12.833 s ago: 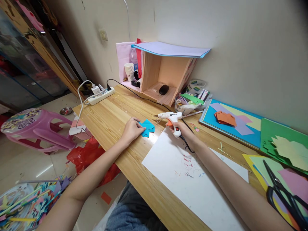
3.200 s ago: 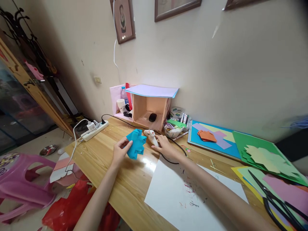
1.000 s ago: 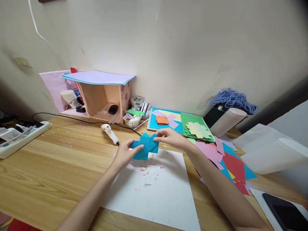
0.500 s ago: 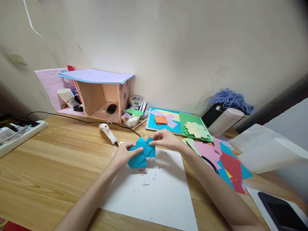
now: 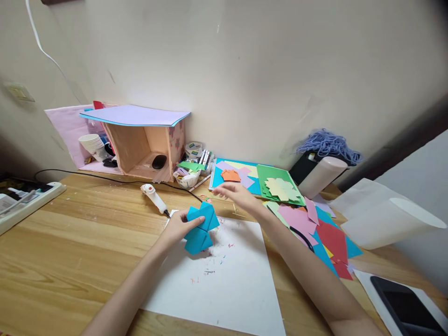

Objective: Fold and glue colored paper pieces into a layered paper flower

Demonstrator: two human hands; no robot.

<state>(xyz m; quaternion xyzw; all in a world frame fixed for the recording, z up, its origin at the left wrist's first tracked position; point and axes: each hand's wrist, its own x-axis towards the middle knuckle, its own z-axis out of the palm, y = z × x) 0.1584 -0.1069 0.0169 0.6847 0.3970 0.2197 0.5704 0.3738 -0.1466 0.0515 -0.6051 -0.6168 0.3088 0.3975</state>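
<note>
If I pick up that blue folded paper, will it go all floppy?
The blue folded paper is probably very light: the left hand pinches it at just one side. It seems fairly stiff, since it sticks out without drooping. Its visible creases might bend if you squeeze.

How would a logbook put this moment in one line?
left hand: holding blue paper piece | right hand: nothing visible held | glue gun: lying on table

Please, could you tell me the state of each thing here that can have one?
Blue paper shape: folded, held in left hand
Right hand: fingers loosely bent, off the blue paper shape
Glue gun: lying on table, not held
White sheet: flat, marked with colour
Paper cups: nested
Cardboard box: open at front
Phone: screen dark
</note>
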